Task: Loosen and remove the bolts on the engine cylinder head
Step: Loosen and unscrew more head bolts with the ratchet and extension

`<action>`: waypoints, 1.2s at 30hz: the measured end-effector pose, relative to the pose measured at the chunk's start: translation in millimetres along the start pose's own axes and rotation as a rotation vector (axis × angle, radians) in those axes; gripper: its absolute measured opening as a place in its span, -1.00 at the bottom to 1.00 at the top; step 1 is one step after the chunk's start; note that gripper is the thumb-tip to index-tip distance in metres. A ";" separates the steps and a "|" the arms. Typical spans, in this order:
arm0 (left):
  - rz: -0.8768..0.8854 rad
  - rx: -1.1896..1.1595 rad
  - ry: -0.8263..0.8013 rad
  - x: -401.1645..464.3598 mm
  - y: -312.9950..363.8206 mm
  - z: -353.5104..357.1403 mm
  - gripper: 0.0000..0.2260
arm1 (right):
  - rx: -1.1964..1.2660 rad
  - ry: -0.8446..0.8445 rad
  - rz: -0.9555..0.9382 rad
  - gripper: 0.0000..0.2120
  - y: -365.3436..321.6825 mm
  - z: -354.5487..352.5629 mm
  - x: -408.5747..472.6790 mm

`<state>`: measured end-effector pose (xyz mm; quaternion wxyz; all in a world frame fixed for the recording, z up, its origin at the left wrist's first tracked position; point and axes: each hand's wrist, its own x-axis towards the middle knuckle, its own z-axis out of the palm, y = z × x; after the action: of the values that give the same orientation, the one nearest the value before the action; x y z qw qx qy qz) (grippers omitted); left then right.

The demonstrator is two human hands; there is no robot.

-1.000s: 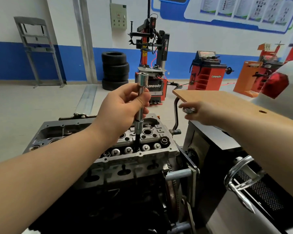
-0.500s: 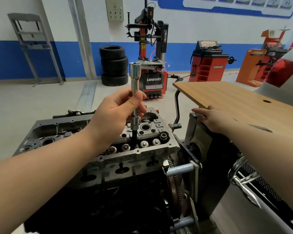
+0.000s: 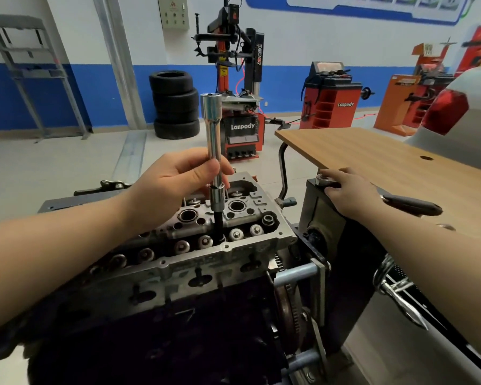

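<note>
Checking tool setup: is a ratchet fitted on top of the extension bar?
No: the extension bar's top end is open and bare, gripped by the left hand.
</note>
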<state>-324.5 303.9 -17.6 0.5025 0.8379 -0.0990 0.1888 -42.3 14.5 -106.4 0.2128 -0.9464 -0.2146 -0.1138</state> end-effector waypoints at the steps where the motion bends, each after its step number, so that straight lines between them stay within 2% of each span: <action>1: 0.017 -0.034 0.004 2.1 -1.0 0.3 -0.73 | 0.029 0.018 0.014 -0.54 -3.6 -1.1 -4.6; 6: 0.098 -0.165 0.019 9.7 -6.6 4.2 -0.75 | 0.250 0.181 0.025 -0.65 -47.6 -5.9 -27.4; 10: 0.125 -0.217 -0.055 6.7 -12.2 2.0 -0.77 | 0.726 0.334 -0.173 -0.77 -144.9 -28.4 -63.2; 12: 0.153 -0.212 -0.082 4.1 -12.8 2.9 -0.79 | 0.916 0.286 -0.277 -0.83 -186.6 -32.3 -86.6; 14: 0.180 -0.205 -0.099 1.6 -12.3 4.5 -0.80 | 0.990 0.176 -0.310 -0.83 -210.2 -27.2 -105.4; 19: 0.201 -0.152 -0.003 -2.8 -11.0 3.1 -0.83 | 1.163 0.069 -0.235 -0.89 -208.4 -18.0 -120.4; 23: 0.204 -0.061 0.094 -3.0 -8.8 7.1 -0.85 | 1.096 -0.116 -0.296 -0.87 -201.5 -23.9 -116.0; 28: 0.163 -0.025 0.177 -2.7 -7.3 11.6 -0.73 | 1.000 -0.390 -0.438 -0.74 -192.6 -32.6 -109.5; 30: 0.139 0.004 0.173 -3.7 -3.7 10.3 -0.76 | 0.968 -0.380 -0.447 -0.71 -191.0 -31.6 -109.5; 32: 0.106 -0.003 0.115 -2.7 5.7 7.1 -0.76 | 0.927 -0.297 -0.449 -0.68 -193.7 -26.7 -111.2; 36: 0.114 -0.187 0.046 13.9 38.7 -18.2 -0.57 | 0.878 -0.160 -0.499 -0.71 -198.4 -23.3 -107.8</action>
<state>-329.6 301.9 27.0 0.5692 0.7757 -0.1519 0.2263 -230.5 127.6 -48.6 0.5397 -0.6935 -0.4771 0.0126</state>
